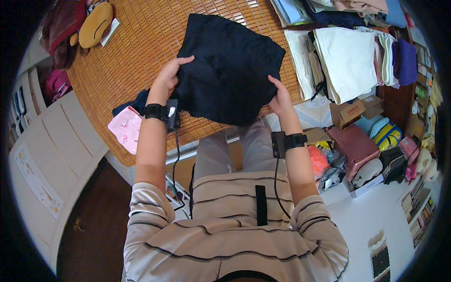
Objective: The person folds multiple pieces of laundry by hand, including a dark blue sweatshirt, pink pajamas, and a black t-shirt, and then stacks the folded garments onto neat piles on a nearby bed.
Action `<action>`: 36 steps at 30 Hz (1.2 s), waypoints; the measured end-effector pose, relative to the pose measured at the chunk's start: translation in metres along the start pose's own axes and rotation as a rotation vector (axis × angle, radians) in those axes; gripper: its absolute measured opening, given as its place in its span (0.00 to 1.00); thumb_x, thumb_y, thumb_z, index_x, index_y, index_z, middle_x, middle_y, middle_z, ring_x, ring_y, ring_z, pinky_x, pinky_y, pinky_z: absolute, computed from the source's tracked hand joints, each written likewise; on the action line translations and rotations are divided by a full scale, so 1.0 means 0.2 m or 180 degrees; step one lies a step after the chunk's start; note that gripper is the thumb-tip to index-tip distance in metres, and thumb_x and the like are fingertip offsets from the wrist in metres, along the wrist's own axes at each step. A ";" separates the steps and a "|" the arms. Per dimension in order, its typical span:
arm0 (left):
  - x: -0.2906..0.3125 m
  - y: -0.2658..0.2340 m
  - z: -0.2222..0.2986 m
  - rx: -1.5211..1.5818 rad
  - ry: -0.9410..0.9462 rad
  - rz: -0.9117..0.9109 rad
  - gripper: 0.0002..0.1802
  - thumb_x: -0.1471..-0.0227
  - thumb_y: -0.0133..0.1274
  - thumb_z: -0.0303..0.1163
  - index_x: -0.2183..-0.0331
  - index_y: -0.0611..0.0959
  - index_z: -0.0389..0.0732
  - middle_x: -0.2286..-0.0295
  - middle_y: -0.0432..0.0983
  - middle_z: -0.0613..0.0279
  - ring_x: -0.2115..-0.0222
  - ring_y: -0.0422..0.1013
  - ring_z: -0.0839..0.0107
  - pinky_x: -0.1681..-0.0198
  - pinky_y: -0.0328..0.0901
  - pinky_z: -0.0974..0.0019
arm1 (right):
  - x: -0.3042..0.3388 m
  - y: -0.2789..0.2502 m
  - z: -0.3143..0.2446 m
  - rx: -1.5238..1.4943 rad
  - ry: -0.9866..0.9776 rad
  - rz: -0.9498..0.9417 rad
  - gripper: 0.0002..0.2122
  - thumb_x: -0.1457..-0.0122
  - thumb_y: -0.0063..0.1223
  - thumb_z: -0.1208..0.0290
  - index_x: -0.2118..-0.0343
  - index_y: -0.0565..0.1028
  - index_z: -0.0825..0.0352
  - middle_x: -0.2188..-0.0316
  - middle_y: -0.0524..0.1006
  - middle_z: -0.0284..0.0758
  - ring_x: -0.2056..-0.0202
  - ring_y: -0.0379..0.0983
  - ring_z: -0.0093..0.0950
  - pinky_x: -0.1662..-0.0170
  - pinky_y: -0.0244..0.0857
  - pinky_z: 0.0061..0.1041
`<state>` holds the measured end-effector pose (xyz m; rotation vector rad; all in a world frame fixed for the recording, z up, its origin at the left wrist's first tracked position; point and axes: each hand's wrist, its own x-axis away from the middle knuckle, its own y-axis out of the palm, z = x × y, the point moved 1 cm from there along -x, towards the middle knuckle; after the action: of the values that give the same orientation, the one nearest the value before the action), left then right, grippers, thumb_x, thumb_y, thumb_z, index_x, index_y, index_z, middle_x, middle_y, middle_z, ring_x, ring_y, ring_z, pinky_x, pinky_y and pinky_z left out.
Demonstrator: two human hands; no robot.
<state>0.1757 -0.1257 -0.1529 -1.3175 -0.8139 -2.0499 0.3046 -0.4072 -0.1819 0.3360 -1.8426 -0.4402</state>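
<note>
A black garment (228, 70), its kind not clear, is spread in a roughly square shape over the near part of the table, its lower edge reaching the table's front edge. My left hand (170, 75) grips its left side, thumb on top and fingers hidden underneath. On the opposite side my right hand (281, 97) holds the lower right edge, again with the thumb above and the fingers mostly hidden. Beside my left forearm lie a pink printed cloth (126, 130) and a dark blue cloth (136, 104), both partly covered by the arm.
The table has a woven bamboo mat (136, 37). Stacks of folded clothes, with a white cloth (345, 61) on top, line its right side. A brown plush toy (96, 24) sits at the far left. Boxes, bags and a maroon case (354, 150) stand on the floor at right.
</note>
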 end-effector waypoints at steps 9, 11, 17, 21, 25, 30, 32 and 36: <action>0.23 0.02 0.30 -0.0654 0.1652 -0.0148 0.22 0.57 0.56 0.36 0.60 0.74 0.33 0.64 0.73 0.60 0.65 0.70 0.73 0.59 0.63 0.73 | 0.14 0.27 -0.37 0.0355 -0.0900 -0.0589 0.13 0.45 0.45 0.66 0.62 0.70 0.71 0.61 0.73 0.38 0.59 0.69 0.28 0.53 0.60 0.28; 0.29 -0.04 0.25 -0.0781 0.1839 -0.0212 0.22 0.58 0.57 0.35 0.61 0.75 0.33 0.65 0.73 0.61 0.65 0.69 0.74 0.59 0.62 0.73 | 0.20 0.29 -0.38 0.0680 -0.1340 -0.0524 0.15 0.46 0.47 0.69 0.60 0.68 0.74 0.61 0.72 0.41 0.58 0.69 0.31 0.52 0.60 0.28; 0.37 -0.19 -0.21 -0.1249 0.1638 -0.0116 0.15 0.59 0.58 0.29 0.66 0.78 0.34 0.70 0.74 0.68 0.69 0.68 0.79 0.61 0.61 0.74 | 0.27 -0.09 -0.13 0.2509 -0.1663 -0.0192 0.09 0.55 0.57 0.73 0.69 0.76 0.69 0.72 0.75 0.29 0.71 0.69 0.20 0.65 0.61 0.18; 0.07 -0.38 -0.71 -0.1430 0.0910 0.0395 0.11 0.57 0.56 0.35 0.73 0.77 0.37 0.77 0.71 0.71 0.76 0.65 0.81 0.72 0.59 0.78 | 0.12 -0.48 0.18 0.3234 -0.0900 0.0335 0.09 0.53 0.56 0.70 0.71 0.75 0.69 0.74 0.74 0.27 0.73 0.67 0.17 0.67 0.60 0.15; 0.00 -0.39 -0.80 -0.0963 0.0763 0.0754 0.14 0.59 0.58 0.38 0.75 0.76 0.38 0.81 0.68 0.71 0.80 0.62 0.82 0.77 0.56 0.78 | 0.09 -0.55 0.26 0.2914 -0.1205 0.0558 0.08 0.51 0.55 0.69 0.75 0.71 0.68 0.80 0.68 0.23 0.77 0.61 0.13 0.74 0.53 0.14; -0.06 -0.34 -0.75 -0.0174 0.1135 0.0880 0.17 0.62 0.60 0.38 0.72 0.75 0.36 0.80 0.69 0.71 0.79 0.64 0.82 0.76 0.58 0.79 | 0.01 -0.37 0.16 0.2794 -0.1430 0.0863 0.09 0.52 0.57 0.68 0.74 0.69 0.67 0.84 0.61 0.21 0.80 0.54 0.14 0.76 0.49 0.14; -0.12 -0.32 -0.69 -0.0073 0.1127 0.1060 0.18 0.62 0.60 0.37 0.70 0.76 0.35 0.79 0.71 0.70 0.78 0.66 0.81 0.74 0.60 0.79 | -0.15 -0.44 0.13 0.2682 -0.1719 0.0853 0.11 0.53 0.58 0.66 0.75 0.69 0.67 0.84 0.59 0.22 0.81 0.53 0.15 0.77 0.49 0.16; -0.08 -0.23 -0.54 -0.0355 0.0909 0.0948 0.21 0.62 0.61 0.38 0.67 0.76 0.33 0.75 0.73 0.64 0.76 0.68 0.78 0.72 0.62 0.78 | -0.22 -0.23 0.03 0.2687 -0.1807 0.1113 0.12 0.54 0.58 0.64 0.75 0.71 0.69 0.82 0.66 0.25 0.79 0.58 0.16 0.75 0.53 0.16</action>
<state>0.0852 -0.1736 -0.2127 -1.0927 -0.3582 -2.0011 0.3120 -0.4281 -0.2422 0.4662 -2.5252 0.5742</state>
